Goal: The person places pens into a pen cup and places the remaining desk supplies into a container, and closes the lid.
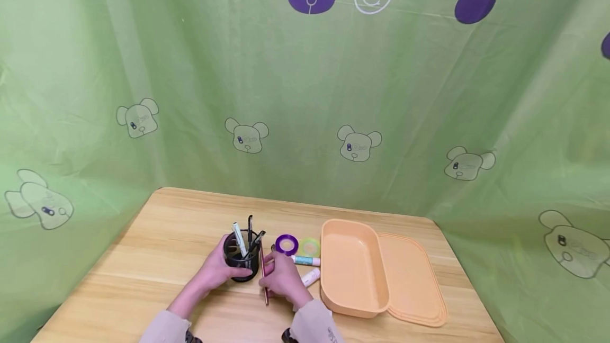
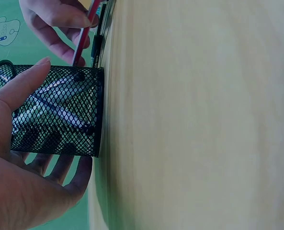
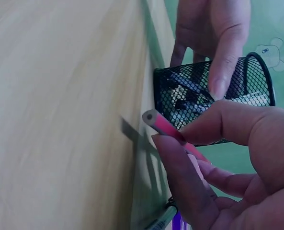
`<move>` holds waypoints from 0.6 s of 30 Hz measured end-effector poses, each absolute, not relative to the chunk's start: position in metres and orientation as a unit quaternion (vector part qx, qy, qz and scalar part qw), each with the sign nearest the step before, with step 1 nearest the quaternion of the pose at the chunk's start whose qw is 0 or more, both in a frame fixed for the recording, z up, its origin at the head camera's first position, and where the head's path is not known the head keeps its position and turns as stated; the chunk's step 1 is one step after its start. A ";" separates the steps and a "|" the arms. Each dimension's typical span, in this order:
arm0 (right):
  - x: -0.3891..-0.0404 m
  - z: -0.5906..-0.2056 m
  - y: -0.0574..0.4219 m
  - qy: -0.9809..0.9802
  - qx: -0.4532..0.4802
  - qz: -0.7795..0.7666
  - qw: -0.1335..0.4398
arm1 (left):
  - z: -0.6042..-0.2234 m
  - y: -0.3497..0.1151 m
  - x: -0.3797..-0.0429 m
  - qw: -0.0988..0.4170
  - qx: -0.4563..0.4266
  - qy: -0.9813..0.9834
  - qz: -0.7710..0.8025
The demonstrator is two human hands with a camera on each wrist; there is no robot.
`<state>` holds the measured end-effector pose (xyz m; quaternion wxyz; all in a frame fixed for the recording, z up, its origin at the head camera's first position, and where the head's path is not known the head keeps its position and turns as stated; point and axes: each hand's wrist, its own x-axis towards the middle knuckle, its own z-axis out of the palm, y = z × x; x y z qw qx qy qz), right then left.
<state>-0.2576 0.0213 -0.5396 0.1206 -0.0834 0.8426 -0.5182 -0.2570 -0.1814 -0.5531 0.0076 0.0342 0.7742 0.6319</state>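
Note:
My left hand (image 1: 215, 268) grips a black mesh pen cup (image 2: 60, 110) around its side, thumb on one face and fingers on the other. The cup stands upright on the table and holds a white pen (image 1: 240, 238) and several black pens (image 1: 250, 225). Just to the right of it, my right hand (image 1: 284, 278) pinches a red pencil (image 3: 166, 125) between thumb and fingertips. The pencil is tilted, with its flat, unsharpened-looking end towards me and its far end beside the cup's rim. A black pen (image 2: 98, 45) lies past the cup, near the right hand.
Right of my hand lie a purple tape roll (image 1: 278, 246), a yellow-green tape roll (image 1: 303, 247), a teal-and-pink stick (image 1: 305, 261) and a pale pink tube (image 1: 311, 278). Farther right is an orange box (image 1: 355, 269), its lid (image 1: 416, 285) flat beside it. A green curtain (image 1: 305, 78) hangs behind the table.

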 end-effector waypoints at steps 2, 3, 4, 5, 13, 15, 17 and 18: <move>-0.258 -0.539 0.022 0.833 -0.082 -0.534 0.123 | -0.554 -0.181 -0.257 0.006 0.035 0.774 0.632; -0.258 -0.538 0.023 0.830 -0.082 -0.538 0.122 | -0.554 -0.181 -0.257 0.005 0.036 0.775 0.632; -0.259 -0.537 0.024 0.828 -0.083 -0.541 0.122 | -0.554 -0.181 -0.257 0.004 0.035 0.774 0.632; -0.259 -0.536 0.024 0.827 -0.082 -0.543 0.123 | -0.554 -0.181 -0.258 0.003 0.036 0.775 0.631; -0.261 -0.528 0.029 0.814 -0.070 -0.568 0.099 | -0.554 -0.180 -0.256 0.005 0.028 0.779 0.626; -0.261 -0.526 0.030 0.809 -0.064 -0.578 0.090 | -0.553 -0.180 -0.256 0.002 0.025 0.781 0.624; -0.262 -0.525 0.030 0.804 -0.059 -0.586 0.080 | -0.554 -0.179 -0.256 -0.003 0.022 0.784 0.620; -0.262 -0.524 0.031 0.801 -0.057 -0.591 0.075 | -0.554 -0.179 -0.256 -0.007 0.022 0.787 0.617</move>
